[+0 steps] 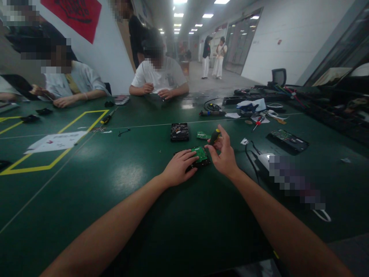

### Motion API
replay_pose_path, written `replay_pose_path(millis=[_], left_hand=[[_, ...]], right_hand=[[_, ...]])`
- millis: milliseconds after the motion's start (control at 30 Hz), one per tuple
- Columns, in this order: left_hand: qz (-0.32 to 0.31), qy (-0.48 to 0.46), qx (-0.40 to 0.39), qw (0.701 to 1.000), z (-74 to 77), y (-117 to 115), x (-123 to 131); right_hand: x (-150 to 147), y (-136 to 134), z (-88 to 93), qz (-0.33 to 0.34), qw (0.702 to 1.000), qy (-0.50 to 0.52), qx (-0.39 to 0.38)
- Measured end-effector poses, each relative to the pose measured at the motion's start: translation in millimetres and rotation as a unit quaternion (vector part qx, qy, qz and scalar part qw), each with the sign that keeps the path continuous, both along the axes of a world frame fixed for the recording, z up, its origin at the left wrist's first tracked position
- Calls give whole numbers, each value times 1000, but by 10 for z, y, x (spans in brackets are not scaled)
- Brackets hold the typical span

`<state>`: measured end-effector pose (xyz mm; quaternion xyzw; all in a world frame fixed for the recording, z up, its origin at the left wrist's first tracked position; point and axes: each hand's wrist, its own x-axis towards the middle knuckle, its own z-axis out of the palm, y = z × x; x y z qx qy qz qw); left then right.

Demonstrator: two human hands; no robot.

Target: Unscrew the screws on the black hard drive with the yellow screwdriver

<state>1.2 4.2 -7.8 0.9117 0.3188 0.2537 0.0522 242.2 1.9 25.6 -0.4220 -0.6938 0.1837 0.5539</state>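
Note:
A hard drive (203,161) lies on the green table in front of me, its green circuit board (201,153) facing up. My left hand (181,165) rests across its left part, fingers over the top and thumb along the near edge, holding it. Just right of the drive, my right hand (223,154) has a screwdriver (215,137) with a dark green and yellow handle between thumb and fingers; the index finger points up. The screwdriver's tip cannot be made out. Behind the drive lies a loose green circuit board (203,135).
Another hard drive (179,132) lies farther back, and a third drive (288,140) to the right. A power strip (294,179) with its cable sits at right. A red-handled screwdriver (259,121) and cables (276,114) lie beyond. Two people (160,77) sit across the table.

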Motion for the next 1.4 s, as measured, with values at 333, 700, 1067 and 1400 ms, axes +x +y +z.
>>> replay_pose_path(millis=[333, 700, 1067, 1400], left_hand=[[-2, -2, 0, 1000, 3, -6, 6], [0, 12, 1, 1000, 10, -5, 1], [-2, 7, 6, 1000, 14, -10, -4], [-2, 6, 7, 1000, -5, 2, 1]], right_hand=[[-41, 9, 64, 62, 990, 109, -70], [6, 33, 213, 115, 961, 215, -127], [56, 21, 266, 148, 934, 281, -167], [33, -51, 370, 199, 889, 356, -211]])
